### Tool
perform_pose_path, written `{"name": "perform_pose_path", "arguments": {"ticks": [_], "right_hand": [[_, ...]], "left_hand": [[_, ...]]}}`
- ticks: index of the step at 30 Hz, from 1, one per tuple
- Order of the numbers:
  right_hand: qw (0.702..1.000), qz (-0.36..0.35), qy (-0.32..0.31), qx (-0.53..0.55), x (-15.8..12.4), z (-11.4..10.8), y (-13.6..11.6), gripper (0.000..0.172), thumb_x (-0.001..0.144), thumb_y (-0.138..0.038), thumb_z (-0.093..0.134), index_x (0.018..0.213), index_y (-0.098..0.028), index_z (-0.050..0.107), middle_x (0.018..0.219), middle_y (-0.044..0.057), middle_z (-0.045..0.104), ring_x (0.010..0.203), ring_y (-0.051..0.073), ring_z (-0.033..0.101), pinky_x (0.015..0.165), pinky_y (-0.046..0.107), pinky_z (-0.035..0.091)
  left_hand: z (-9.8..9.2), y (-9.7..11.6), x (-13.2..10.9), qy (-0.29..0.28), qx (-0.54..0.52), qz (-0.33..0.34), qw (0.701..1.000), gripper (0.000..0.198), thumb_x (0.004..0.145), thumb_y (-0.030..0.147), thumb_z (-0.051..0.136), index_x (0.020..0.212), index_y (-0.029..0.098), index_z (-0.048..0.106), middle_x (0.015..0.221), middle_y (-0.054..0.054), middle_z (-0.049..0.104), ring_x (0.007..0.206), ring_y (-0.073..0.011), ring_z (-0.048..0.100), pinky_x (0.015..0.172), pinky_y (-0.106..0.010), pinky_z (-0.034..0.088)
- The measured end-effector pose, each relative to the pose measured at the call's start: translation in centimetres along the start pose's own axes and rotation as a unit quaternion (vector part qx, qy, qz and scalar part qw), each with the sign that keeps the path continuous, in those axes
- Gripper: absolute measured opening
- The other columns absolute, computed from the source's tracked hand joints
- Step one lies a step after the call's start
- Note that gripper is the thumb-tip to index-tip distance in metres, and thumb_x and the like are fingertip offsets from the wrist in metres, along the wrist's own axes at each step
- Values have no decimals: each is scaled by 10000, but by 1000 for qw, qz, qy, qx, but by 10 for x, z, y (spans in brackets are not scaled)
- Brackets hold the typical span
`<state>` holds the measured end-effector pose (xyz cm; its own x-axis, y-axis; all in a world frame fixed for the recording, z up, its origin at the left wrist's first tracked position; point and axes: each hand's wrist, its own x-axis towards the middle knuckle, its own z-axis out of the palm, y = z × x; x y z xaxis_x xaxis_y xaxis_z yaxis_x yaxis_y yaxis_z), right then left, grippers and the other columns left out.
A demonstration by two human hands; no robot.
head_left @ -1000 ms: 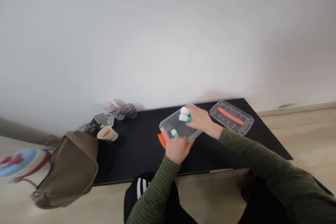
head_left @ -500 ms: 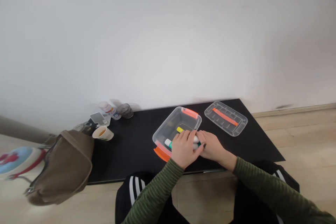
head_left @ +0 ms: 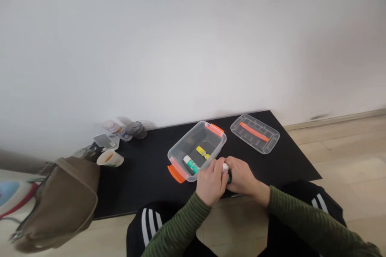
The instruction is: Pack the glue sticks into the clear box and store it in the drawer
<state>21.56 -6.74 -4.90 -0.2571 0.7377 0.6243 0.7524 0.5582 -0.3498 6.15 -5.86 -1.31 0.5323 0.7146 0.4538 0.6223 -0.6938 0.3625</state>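
Observation:
My left hand (head_left: 210, 184) and my right hand (head_left: 243, 176) meet just over the near right edge of the clear plastic box (head_left: 177, 152). Both are closed around a small white-and-green stick (head_left: 225, 166); only its white end and a dark green part show between the fingers, so its exact kind is unclear. Inside the box lie a green glue stick (head_left: 191, 164) with a white cap and a shorter yellow stick (head_left: 202, 152). The box has orange clips (head_left: 176, 174) and stands uncovered.
The clear lid (head_left: 271, 144) with its orange handle lies right of the box on the black table (head_left: 144, 184). At left are a paper cup of drink (head_left: 110, 158), a dark glass (head_left: 136, 130), a bottle (head_left: 116, 129), a phone-like object (head_left: 104, 141) and a brown bag (head_left: 64, 204).
Both hands, still together, have drawn away from over the box toward me, uncovering the green and yellow sticks inside. The view has shifted slightly, moving the table items left.

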Motion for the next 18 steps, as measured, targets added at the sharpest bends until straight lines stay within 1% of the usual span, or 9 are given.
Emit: {"name": "perform_pose_path", "arguments": {"ticks": [3,5,8,12,15,17,18], "right_hand": [[999,-6,-14,-30,-3,-4,3,231,746,-234,533,968,-188,486,789,39,605,689,182,559,627,296,413],[997,-13,-21,-68,-6,-6,7,219,765,-232,527,976,-179,503,785,44,606,685,186,553,623,304,399],[992,-10,-35,-123,-11,-12,15,211,804,-253,522,995,-164,532,778,54,608,680,194,543,614,316,375],[986,4,-83,-143,-20,-21,22,206,835,-307,531,983,-166,555,804,75,620,699,206,547,614,321,359],[984,10,-119,-134,-24,-27,22,214,825,-326,546,971,-171,558,804,76,617,704,209,553,604,314,345],[980,37,-153,-126,-26,-32,24,208,793,-320,576,948,-183,553,801,69,616,707,206,565,587,302,326],[975,64,-175,-121,-27,-35,27,210,769,-312,598,935,-192,548,804,62,618,708,203,575,575,294,313]], "left_hand": [[7,-2,-1,8,-19,-11,1000,275,958,277,374,1162,162,518,981,-98,681,832,-211,678,692,-311,539],[14,-4,-1,18,-34,-14,999,275,961,282,372,1164,160,512,999,-103,679,854,-212,677,721,-318,544],[26,-5,-1,20,-58,-24,998,280,968,303,361,1150,160,519,999,-101,674,827,-203,673,713,-317,543],[42,0,-3,-11,-96,-52,994,291,962,321,384,1171,168,515,1017,-101,665,826,-196,671,708,-311,540],[49,2,-5,-27,-116,-65,991,309,952,333,412,1201,172,499,1038,-104,663,819,-200,673,699,-316,537],[50,0,-7,-29,-118,-69,990,302,948,337,422,1189,174,501,1026,-101,664,797,-199,671,691,-316,534],[49,-2,-8,-23,-117,-77,990,292,950,334,417,1177,174,504,1012,-98,665,788,-196,669,691,-314,531]]}}
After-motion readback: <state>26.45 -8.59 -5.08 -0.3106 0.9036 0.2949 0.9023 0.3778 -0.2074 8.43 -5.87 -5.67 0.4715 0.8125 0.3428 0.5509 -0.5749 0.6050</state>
